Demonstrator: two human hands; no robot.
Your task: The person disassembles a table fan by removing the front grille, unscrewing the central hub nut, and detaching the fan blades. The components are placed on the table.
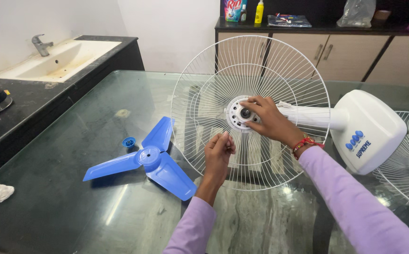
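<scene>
At the hub of the upright wire guard (204, 89), the right hand (268, 120) pinches the round white nut (243, 113), grip clamped on it. Below and left of that grip, the left hand (219, 151) hovers loosely curled, holding nothing I can see. The fan's shaft points toward the person; the blue blade (150, 160) lies farther left on the surface (63, 188).

Single head cam – looks down and forward over bench (72, 197), hands (218, 155) close up near centre, sink (58, 59) far left.
</scene>
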